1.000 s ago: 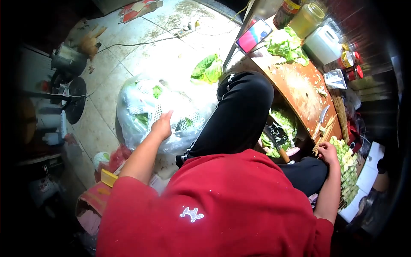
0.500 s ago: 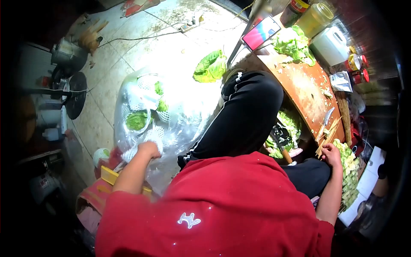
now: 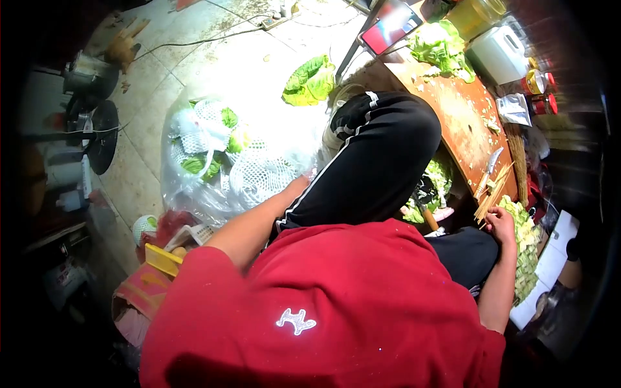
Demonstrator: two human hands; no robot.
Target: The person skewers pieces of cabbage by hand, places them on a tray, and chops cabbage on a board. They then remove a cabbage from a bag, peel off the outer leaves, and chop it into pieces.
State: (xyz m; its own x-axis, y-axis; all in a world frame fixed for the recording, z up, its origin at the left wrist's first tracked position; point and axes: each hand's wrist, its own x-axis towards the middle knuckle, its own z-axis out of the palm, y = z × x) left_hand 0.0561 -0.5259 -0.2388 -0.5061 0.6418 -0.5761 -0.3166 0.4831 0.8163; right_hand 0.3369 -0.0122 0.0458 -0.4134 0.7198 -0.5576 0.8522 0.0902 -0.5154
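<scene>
My left hand point(image 3: 299, 185) is beside my raised knee, at the right side of a clear plastic bag point(image 3: 181, 184). Its fingers are hidden behind the leg and in the glare. Green lettuce heads point(image 3: 201, 166) in white foam netting point(image 3: 262, 178) lie inside the bag. At the board's near end is my right hand point(image 3: 501, 226), fingers curled, close to the lower tips of thin wooden skewers point(image 3: 495, 194). What it holds, if anything, I cannot make out. A knife point(image 3: 487, 173) lies beside the skewers.
Loose leaves point(image 3: 309, 81) lie on the floor ahead. A phone point(image 3: 391, 29) stands by the orange board point(image 3: 446, 107), with more leaves point(image 3: 441, 52) and a white jug point(image 3: 498, 55) behind. Leaf pieces point(image 3: 527, 258) are piled right. A yellow-handled box point(image 3: 139, 291) sits left.
My left hand has moved right, from the netting at the bag's near side to beside my knee. The netting in the bag is spread wider. My right hand has barely moved.
</scene>
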